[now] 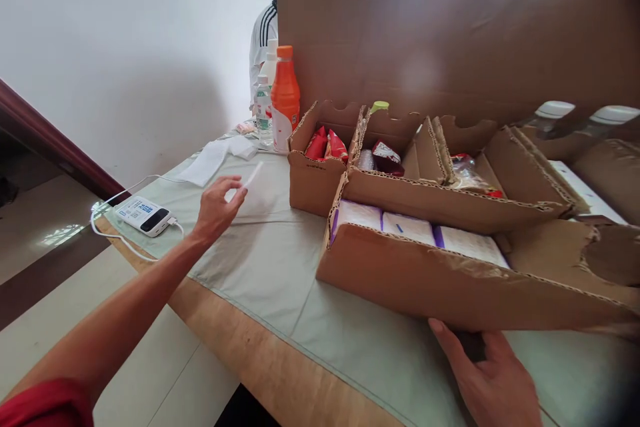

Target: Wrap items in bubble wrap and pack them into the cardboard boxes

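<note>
Pale green cloth covers the table (pixel 280 267). A tall cardboard sheet (pixel 450 27) hides most of a person behind it. The left hand (pixel 217 203) hovers over the cloth, its fingers pinching a white slip (pixel 253 175). The right hand (pixel 487 373), cut off below, touches the near cardboard box (pixel 425 280); whether it is gripping the box is unclear.

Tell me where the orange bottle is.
Head view, far end of the table: the orange bottle stands upright between a small clear bottle on its left and the cardboard box of red packets.
</note>
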Action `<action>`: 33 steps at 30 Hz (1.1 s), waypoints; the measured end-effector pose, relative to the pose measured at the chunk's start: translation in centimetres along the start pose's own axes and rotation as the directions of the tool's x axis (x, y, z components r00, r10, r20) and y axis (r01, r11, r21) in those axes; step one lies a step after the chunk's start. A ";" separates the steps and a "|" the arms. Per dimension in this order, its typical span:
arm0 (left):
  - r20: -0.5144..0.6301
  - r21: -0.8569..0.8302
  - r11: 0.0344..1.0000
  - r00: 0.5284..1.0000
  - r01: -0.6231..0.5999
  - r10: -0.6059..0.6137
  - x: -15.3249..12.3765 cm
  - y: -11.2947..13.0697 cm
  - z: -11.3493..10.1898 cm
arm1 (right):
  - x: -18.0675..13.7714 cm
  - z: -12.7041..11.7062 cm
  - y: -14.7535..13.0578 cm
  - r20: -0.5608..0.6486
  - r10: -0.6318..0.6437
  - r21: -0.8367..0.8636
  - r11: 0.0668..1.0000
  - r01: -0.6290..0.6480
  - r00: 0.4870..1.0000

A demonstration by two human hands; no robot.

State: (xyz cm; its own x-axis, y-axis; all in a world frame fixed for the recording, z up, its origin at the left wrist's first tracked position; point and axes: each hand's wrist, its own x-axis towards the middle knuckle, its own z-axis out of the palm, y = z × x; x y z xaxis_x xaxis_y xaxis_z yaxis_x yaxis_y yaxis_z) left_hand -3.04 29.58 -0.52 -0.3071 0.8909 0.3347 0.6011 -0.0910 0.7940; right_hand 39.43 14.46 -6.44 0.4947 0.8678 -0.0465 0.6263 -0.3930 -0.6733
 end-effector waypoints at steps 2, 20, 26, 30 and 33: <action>0.028 -0.115 0.993 0.999 0.042 -0.039 -4.2 1.9 -1.5 | 0.2 0.1 -0.3 -0.005 -0.016 0.018 1.000 0.016 1.000; 0.920 -0.334 0.359 0.384 0.872 -0.078 -24.5 8.2 2.3 | -13.0 -2.3 -3.2 -0.112 -0.486 0.361 0.792 0.492 0.866; 0.973 -0.192 0.642 0.230 0.743 0.025 -26.2 6.9 -0.4 | -12.5 -4.1 -1.0 -0.216 -0.159 0.431 0.870 0.241 0.963; 0.844 -0.177 0.878 0.527 0.444 -0.096 -21.4 6.0 0.3 | -11.8 -4.4 -0.2 -0.270 -0.122 0.319 0.925 0.208 0.955; 0.697 -0.022 1.000 0.717 0.001 0.015 -18.3 5.0 1.8 | -10.5 -3.7 1.2 -0.259 -0.198 0.115 0.965 0.234 0.945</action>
State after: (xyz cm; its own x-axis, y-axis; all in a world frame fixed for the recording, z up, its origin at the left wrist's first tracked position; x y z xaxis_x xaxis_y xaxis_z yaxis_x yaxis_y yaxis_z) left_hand 6.96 13.61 -3.62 0.3024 0.9477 -0.1017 0.5843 -0.1000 0.8053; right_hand 37.23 3.78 -4.02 0.4995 0.8195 0.2808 0.6512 -0.1414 -0.7457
